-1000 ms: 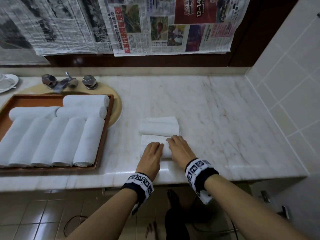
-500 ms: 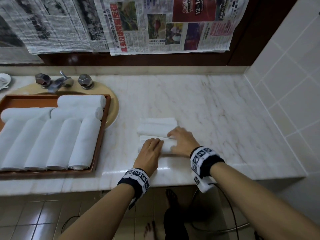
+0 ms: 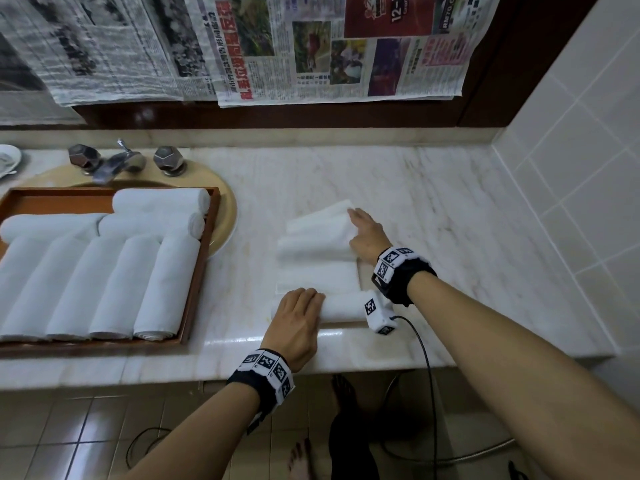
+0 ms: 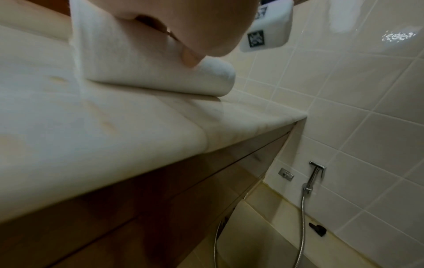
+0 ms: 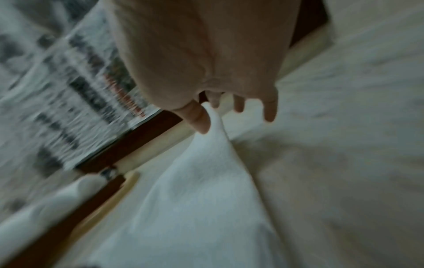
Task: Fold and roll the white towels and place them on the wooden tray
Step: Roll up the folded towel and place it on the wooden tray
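— What do you note, starting with the biggest thing?

— The marble counter (image 3: pixel 398 209) runs the width of the room, with newspaper (image 3: pixel 242 46) hanging on the wall behind it and white tiles (image 3: pixel 571 168) on the right. At the far left a basin (image 3: pixel 227 216) sits under a tap (image 3: pixel 119 164).

— And the tray?

— The wooden tray (image 3: pixel 204 251) lies across the basin at the left. It holds eight rolled towels (image 3: pixel 104 282): five side by side near the front edge, three lying crosswise behind them, all touching.

— The piece being worked?

— One white towel (image 3: pixel 318 271) lies on the counter to the right of the tray, well apart from it. Its near end is rolled up tight near the counter's front edge; the middle lies flat; the far end is lifted and rumpled.

— The hands?

— The left hand (image 3: pixel 299 317) rests on the left part of the roll, fingers curled over its top, thumb against its near side in the left wrist view. The right hand (image 3: pixel 367 233) is at the far right corner, pinching the cloth between thumb and forefinger; the other fingers (image 5: pixel 269 112) hang spread. That view is blurred.

— Anything smaller?

— A white dish (image 3: pixel 8 161) at the far left edge, cut off by the frame.
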The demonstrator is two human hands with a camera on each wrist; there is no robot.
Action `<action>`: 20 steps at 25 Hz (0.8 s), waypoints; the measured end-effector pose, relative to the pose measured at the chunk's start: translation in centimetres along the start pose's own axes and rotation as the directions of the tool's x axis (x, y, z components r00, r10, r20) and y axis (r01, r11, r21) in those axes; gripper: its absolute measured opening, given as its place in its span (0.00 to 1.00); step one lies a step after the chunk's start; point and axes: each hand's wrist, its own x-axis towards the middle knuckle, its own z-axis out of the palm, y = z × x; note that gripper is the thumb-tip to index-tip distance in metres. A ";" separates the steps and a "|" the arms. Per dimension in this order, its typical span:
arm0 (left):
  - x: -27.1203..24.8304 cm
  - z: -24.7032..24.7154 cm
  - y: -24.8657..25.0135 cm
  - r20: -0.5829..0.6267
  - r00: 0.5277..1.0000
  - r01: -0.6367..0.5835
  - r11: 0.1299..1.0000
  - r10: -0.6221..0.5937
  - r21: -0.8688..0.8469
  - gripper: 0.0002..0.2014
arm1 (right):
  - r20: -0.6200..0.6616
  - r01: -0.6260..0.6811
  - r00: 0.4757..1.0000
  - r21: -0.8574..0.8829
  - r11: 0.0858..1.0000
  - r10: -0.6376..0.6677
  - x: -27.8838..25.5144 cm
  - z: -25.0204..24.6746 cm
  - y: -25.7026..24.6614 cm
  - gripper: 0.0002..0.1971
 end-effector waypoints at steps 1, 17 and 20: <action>0.1 -0.1 0.0 0.009 1.000 -0.011 1.000 0.011 0.001 0.19 | 0.017 0.017 1.000 -0.110 0.994 -0.016 -0.6 0.1 -0.1 0.35; 0.2 -0.6 1.8 0.073 0.994 0.085 0.996 -0.088 0.040 0.31 | 0.143 0.411 0.908 -0.475 0.778 -0.393 -8.1 7.3 2.9 0.14; 1.3 -0.3 0.9 0.109 0.989 0.102 0.995 -0.103 0.017 0.29 | 0.007 0.363 0.904 -0.541 0.758 -0.428 -8.7 7.6 2.5 0.15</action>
